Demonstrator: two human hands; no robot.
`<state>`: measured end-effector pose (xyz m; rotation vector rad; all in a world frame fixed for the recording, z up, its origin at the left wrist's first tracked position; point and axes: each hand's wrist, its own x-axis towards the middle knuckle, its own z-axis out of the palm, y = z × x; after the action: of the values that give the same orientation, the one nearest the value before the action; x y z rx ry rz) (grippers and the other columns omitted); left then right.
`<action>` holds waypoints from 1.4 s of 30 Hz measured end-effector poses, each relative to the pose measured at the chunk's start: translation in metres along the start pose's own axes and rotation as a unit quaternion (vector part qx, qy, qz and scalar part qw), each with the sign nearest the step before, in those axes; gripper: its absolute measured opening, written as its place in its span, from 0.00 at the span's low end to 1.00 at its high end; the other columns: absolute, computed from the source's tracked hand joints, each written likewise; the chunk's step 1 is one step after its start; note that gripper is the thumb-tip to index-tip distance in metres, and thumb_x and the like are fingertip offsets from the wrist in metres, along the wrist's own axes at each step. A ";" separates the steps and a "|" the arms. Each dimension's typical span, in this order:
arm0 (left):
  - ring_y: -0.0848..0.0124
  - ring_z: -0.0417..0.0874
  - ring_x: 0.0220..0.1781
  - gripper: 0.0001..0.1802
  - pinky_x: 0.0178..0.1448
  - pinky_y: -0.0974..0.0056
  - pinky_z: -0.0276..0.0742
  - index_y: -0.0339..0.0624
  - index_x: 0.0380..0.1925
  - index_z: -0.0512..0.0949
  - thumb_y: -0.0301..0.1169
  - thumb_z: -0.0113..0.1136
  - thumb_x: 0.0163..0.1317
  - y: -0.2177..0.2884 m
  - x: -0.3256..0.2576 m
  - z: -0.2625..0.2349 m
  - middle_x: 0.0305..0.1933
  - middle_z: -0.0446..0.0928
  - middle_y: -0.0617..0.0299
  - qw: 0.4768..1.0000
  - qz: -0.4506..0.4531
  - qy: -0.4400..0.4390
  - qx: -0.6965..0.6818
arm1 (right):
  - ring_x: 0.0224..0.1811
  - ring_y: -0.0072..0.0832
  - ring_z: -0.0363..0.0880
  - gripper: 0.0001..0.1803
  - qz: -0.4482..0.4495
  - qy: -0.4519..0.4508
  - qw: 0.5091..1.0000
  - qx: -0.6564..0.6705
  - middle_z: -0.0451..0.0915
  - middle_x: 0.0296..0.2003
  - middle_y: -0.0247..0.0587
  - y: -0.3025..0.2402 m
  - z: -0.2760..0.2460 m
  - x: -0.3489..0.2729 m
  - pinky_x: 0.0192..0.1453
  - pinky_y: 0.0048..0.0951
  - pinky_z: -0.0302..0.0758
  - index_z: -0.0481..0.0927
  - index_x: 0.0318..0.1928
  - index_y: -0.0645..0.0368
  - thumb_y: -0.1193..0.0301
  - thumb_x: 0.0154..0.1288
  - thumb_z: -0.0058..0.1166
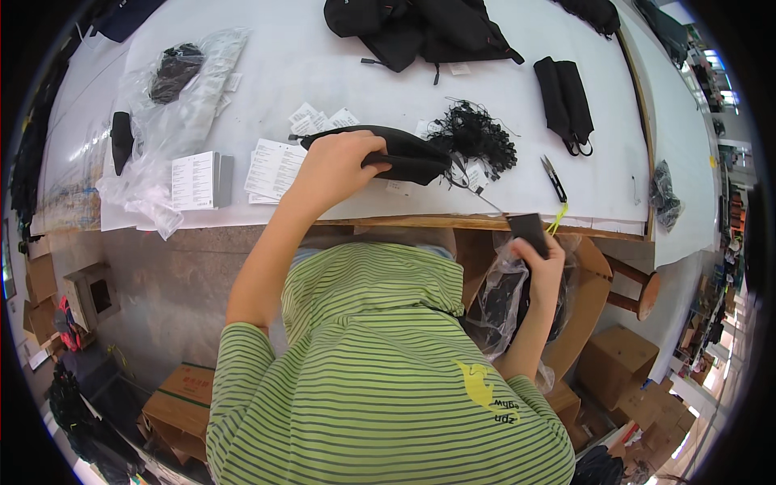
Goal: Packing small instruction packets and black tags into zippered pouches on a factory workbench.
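Note:
My left hand (341, 166) grips a black fabric pouch (411, 158) by its near side, thumb below and fingers on top, just above the table's front edge. Past that edge, to the right, my right hand (546, 263) pinches a flat black tag (529, 231). A thin cord runs from the tag toward the right end of the pouch; how it is fastened there cannot be made out. Behind the pouch lies a tangled pile of black cords (478, 137). Thread snips (554, 179) with a yellow cord rest near my right hand.
White printed labels (273, 168) and a label stack (194, 182) lie left of the pouch, beside clear plastic bags (194, 89). Black bags (420, 32) are at the back, folded black pouches (563, 101) at right. A plastic-lined carton (582, 303) stands below the edge.

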<state>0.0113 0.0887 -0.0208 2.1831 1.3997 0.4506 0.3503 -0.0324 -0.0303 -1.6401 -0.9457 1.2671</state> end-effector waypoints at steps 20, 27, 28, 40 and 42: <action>0.57 0.77 0.34 0.10 0.38 0.58 0.72 0.39 0.27 0.78 0.32 0.65 0.50 0.037 -0.062 -0.006 0.29 0.76 0.58 0.990 0.030 -0.113 -0.079 | 0.25 0.24 0.61 0.19 0.135 -0.272 0.771 0.560 0.63 0.21 0.31 0.003 0.141 0.047 0.30 0.24 0.61 0.73 0.37 0.55 0.52 0.68 0.45; 0.57 0.77 0.35 0.09 0.40 0.58 0.72 0.39 0.27 0.79 0.31 0.65 0.49 0.034 -0.069 -0.001 0.29 0.76 0.58 0.987 0.016 -0.142 -0.070 | 0.27 0.20 0.76 0.19 0.320 -0.090 0.892 0.306 0.79 0.30 0.32 -0.012 0.159 0.019 0.32 0.21 0.72 0.77 0.44 0.50 0.49 0.65 0.52; 0.57 0.77 0.35 0.09 0.40 0.58 0.72 0.39 0.27 0.79 0.31 0.65 0.49 0.034 -0.069 -0.001 0.29 0.76 0.58 0.987 0.017 -0.142 -0.071 | 0.29 0.20 0.77 0.20 0.314 -0.078 0.901 0.290 0.81 0.33 0.32 -0.015 0.162 0.018 0.33 0.19 0.72 0.78 0.46 0.52 0.50 0.64 0.54; 0.57 0.77 0.35 0.09 0.41 0.57 0.72 0.40 0.27 0.79 0.33 0.65 0.49 0.030 -0.070 0.001 0.29 0.76 0.59 0.987 0.035 -0.141 -0.065 | 0.32 0.19 0.78 0.22 0.219 -0.099 0.924 0.296 0.81 0.36 0.35 0.023 0.163 0.018 0.38 0.18 0.74 0.79 0.44 0.64 0.55 0.69 0.50; 0.58 0.78 0.36 0.08 0.42 0.57 0.72 0.41 0.27 0.79 0.33 0.65 0.49 0.031 -0.069 0.001 0.29 0.77 0.59 0.986 0.043 -0.152 -0.060 | 0.34 0.20 0.79 0.22 0.192 -0.085 0.932 0.294 0.81 0.36 0.37 0.029 0.160 0.017 0.39 0.20 0.75 0.78 0.46 0.65 0.56 0.71 0.47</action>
<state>0.0061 0.0149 -0.0037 2.1140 1.0900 0.2126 0.1994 -0.0008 -0.0859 -1.2736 -0.2782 1.7719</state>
